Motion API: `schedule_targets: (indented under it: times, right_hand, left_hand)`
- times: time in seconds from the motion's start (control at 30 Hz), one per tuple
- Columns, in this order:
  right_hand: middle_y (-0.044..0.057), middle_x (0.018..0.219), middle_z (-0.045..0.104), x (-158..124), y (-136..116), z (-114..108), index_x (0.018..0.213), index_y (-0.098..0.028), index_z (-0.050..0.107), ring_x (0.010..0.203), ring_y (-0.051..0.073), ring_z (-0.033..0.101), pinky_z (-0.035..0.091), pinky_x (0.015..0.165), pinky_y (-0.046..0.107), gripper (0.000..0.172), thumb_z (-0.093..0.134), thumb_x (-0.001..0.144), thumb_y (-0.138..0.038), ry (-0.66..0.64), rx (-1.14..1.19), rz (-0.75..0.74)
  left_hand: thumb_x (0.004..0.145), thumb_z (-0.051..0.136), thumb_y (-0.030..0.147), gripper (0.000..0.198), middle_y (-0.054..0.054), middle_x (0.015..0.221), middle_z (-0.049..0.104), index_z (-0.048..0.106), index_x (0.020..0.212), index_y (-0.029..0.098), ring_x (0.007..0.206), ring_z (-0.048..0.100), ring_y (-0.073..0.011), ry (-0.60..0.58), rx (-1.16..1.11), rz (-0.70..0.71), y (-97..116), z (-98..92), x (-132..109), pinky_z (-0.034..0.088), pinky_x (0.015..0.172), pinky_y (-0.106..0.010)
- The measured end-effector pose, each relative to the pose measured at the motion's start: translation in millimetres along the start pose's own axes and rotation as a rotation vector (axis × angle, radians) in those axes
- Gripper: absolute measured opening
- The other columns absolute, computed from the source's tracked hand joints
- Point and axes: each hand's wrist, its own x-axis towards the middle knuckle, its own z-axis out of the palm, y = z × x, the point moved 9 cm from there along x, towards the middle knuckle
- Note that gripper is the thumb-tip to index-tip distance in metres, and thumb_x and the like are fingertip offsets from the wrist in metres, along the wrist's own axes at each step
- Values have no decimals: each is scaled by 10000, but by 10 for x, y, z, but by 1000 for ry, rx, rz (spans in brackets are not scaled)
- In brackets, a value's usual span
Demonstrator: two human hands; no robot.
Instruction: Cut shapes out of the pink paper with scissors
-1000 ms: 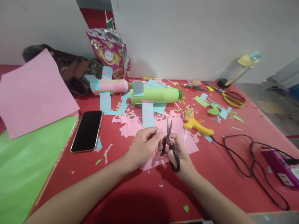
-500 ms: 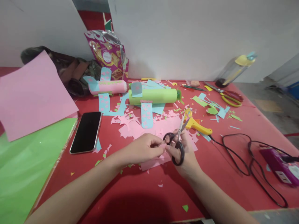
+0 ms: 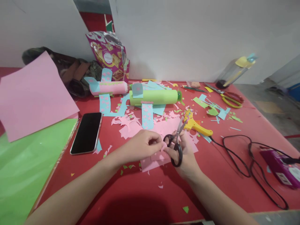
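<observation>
Meanwhile, left fingers [image 3: 154, 148] pinch pink paper [image 3: 164, 145], right fingers [image 3: 172, 152] hold scissors [image 3: 179, 126]; a snack bag [image 3: 108, 57] hides its contents.

Left hand [image 3: 145, 144] just beside right hand [image 3: 187, 155]

A black phone [image 3: 86, 132] lies flat on the red table [image 3: 112, 200]. Behind it, a dark bag [image 3: 93, 70] with a brown strap sits by the white wall [image 3: 182, 37]. Next to that is a purple snack bag [image 3: 107, 59] with a shiny silver top. Far on the right, a see-through bottle [image 3: 233, 73] with a yellow lid is near the wall. A purple box [image 3: 277, 167] with plug holes is at the table's right side. Gray floor [image 3: 260, 95] shows past the table.
</observation>
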Motion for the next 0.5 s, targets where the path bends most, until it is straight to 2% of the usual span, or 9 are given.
schedule_targets:
  times: [0.23,0.5]
  right_hand:
    - [-66,718,478,11,-27,-77,823,-257,396,556,66,444,358,463,171,359,629,607,-91,87,45,-24]
    - [-74,696,480,8,-51,-119,797,-247,390,557,64,436,357,478,173,347,623,599,-84,142,72,-48]
  left_hand:
    - [753,377,227,208,28,578,446,497,601,151,553,409,-95,99,-48,-28,-30,-96,11,315,512,-199]
    - [769,404,282,205,36,584,436,479,627,154,553,399,-91,16,-55,0,7,40,15,311,514,-198]
